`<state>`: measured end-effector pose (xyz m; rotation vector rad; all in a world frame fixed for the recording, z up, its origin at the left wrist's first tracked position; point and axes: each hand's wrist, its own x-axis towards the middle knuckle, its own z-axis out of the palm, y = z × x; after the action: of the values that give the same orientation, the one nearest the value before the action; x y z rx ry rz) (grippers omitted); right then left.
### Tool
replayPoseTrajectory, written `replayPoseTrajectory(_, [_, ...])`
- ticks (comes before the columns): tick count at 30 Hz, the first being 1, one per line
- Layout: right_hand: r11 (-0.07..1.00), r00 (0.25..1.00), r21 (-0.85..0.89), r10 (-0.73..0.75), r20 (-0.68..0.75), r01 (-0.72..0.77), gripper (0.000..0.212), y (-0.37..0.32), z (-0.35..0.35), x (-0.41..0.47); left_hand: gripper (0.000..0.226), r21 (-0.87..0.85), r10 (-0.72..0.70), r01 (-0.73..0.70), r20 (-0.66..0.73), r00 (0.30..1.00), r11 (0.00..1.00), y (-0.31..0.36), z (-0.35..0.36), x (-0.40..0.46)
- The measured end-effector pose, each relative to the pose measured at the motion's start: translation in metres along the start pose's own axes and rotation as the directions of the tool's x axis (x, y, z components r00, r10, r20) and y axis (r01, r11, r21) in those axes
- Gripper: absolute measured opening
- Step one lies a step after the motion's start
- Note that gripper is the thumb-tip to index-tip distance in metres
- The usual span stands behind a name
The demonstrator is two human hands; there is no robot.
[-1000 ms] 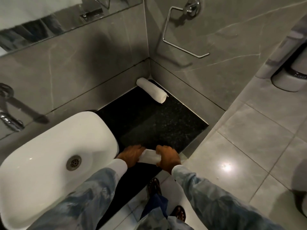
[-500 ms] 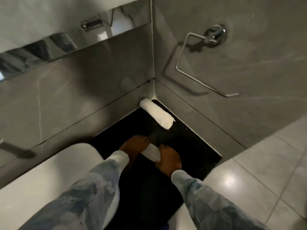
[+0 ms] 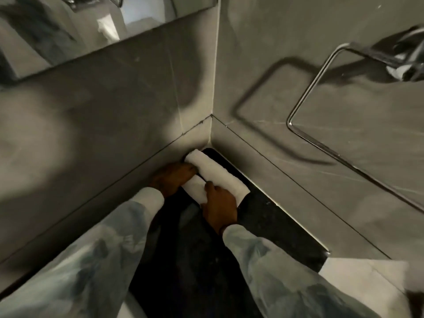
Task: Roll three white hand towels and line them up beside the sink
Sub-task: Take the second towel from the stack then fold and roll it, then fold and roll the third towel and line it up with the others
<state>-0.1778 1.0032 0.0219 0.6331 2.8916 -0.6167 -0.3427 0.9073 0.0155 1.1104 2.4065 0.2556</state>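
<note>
A rolled white towel (image 3: 220, 177) lies on the black counter (image 3: 270, 223) along the right wall, its far end in the corner. A second rolled white towel (image 3: 195, 187) lies right beside it on the left, touching it. My left hand (image 3: 172, 177) grips the second roll's far end. My right hand (image 3: 219, 205) covers its near end, fingers on top. Both sleeves are mottled blue-grey. The sink is out of view apart from a pale sliver at the bottom left.
Grey tiled walls meet in the corner behind the towels. A chrome towel ring (image 3: 344, 92) hangs on the right wall above the counter. A mirror (image 3: 91, 26) runs along the top left. Pale floor tiles (image 3: 367, 276) show past the counter's right end.
Both hands have carried the second rolled towel from the counter's front edge back to the corner, and it now rests against the first roll. The view has moved in closer.
</note>
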Motion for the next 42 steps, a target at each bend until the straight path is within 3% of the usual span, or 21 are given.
replayPoseTrajectory(2, [1.000,1.000,-0.028,0.005,-0.026,-0.005,0.055,-0.005,0.001,0.008,0.068,0.022,0.026,-0.024,-0.052,0.998,0.999,-0.005,0.002,0.012])
replayPoseTrajectory(5, [0.998,1.000,-0.057,-0.001,-0.031,-0.001,0.049,-0.007,0.003,0.011,0.054,0.134,0.087,-0.073,-0.101,0.991,0.988,-0.012,0.003,0.019])
replayPoseTrajectory(7, [0.999,1.000,-0.035,-0.016,-0.001,0.016,0.051,-0.006,0.002,0.010,0.043,0.021,0.025,-0.025,-0.003,1.000,0.999,-0.008,0.003,0.011])
replayPoseTrajectory(9, [0.999,0.999,0.017,-0.040,0.034,0.040,0.061,-0.001,-0.002,0.007,0.036,-0.012,-0.029,0.029,-0.016,0.999,1.000,-0.006,0.003,0.005])
replayPoseTrajectory(12, [0.995,0.992,0.084,-0.058,0.109,0.049,0.075,0.004,-0.015,-0.002,0.056,-0.165,-0.134,0.123,-0.056,0.989,0.979,0.009,-0.010,-0.011])
replayPoseTrajectory(13, [0.994,0.993,0.090,-0.065,0.099,0.056,0.076,0.006,-0.021,-0.008,0.060,-0.093,-0.114,0.104,-0.107,0.988,0.990,0.012,-0.012,-0.020])
replayPoseTrajectory(16, [0.993,0.995,0.058,-0.098,-0.006,0.098,0.068,0.011,-0.037,-0.028,0.039,0.013,-0.076,0.086,-0.346,0.935,0.996,0.012,-0.013,-0.058])
replayPoseTrajectory(17, [0.994,0.992,0.022,-0.109,-0.063,0.111,0.065,0.014,-0.042,-0.037,0.049,0.101,-0.012,0.054,-0.383,0.924,0.993,0.012,-0.010,-0.072])
replayPoseTrajectory(19, [0.989,0.980,-0.078,-0.138,-0.145,0.128,0.065,0.020,-0.054,-0.058,0.060,0.238,0.036,0.052,-0.351,0.936,0.970,0.012,-0.003,-0.101])
replayPoseTrajectory(22, [0.971,0.972,-0.187,-0.177,-0.156,0.147,0.076,0.029,-0.066,-0.090,0.058,0.288,-0.089,0.201,-0.359,0.929,0.936,0.049,0.004,-0.149])
replayPoseTrajectory(25, [0.951,0.964,-0.242,-0.229,-0.135,0.192,0.087,0.032,-0.078,-0.126,0.068,0.285,-0.182,0.325,-0.433,0.883,0.902,0.080,0.019,-0.208])
replayPoseTrajectory(32, [0.900,0.929,-0.291,-0.362,-0.081,0.325,0.088,-0.012,-0.082,-0.196,0.071,0.171,-0.349,0.499,-0.528,0.775,0.850,0.101,0.044,-0.332])
replayPoseTrajectory(38, [0.812,0.837,-0.261,-0.547,-0.023,0.523,0.090,-0.103,-0.044,-0.264,0.070,0.025,-0.613,0.723,-0.511,0.603,0.690,0.077,0.062,-0.474])
replayPoseTrajectory(42, [0.697,0.730,-0.253,-0.681,0.063,0.671,0.092,-0.174,0.002,-0.315,0.071,-0.069,-0.731,0.812,-0.483,0.482,0.580,0.042,0.084,-0.575])
